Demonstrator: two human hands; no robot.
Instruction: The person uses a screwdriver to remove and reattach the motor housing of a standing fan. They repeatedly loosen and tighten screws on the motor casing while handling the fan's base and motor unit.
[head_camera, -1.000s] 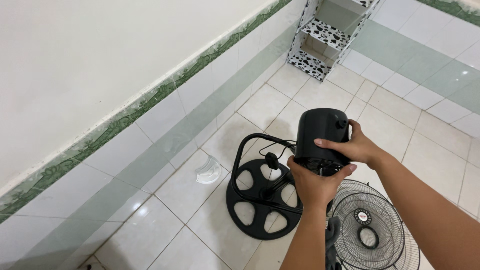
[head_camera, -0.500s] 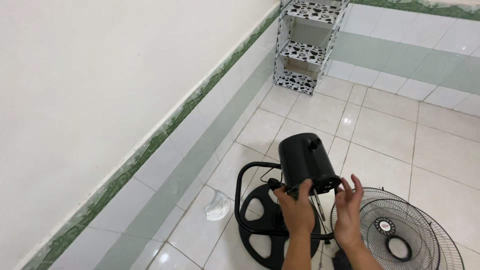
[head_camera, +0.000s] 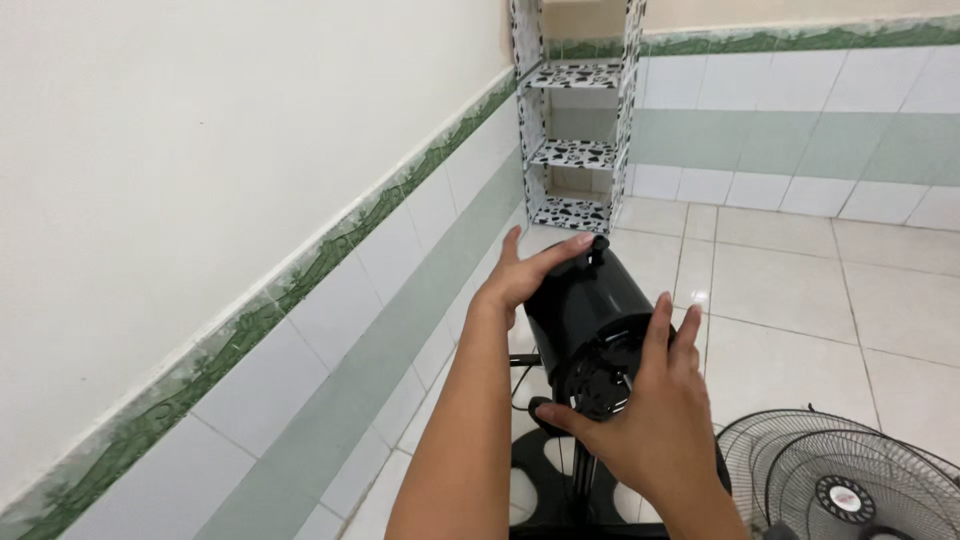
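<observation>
Hands steady a black fan motor housing lifted above its round base on the tiled floor: the left hand lies spread across the upper back of the housing with its fingers flat on top, and the right hand cups the vented front face from below, thumb and fingers curled around the rim. Gripping it from opposite ends looks like a way to keep the heavy head from tipping on its stand. Close by on the right, a wire fan guard rests on the floor, and a patterned shelf unit fills the far corner.
</observation>
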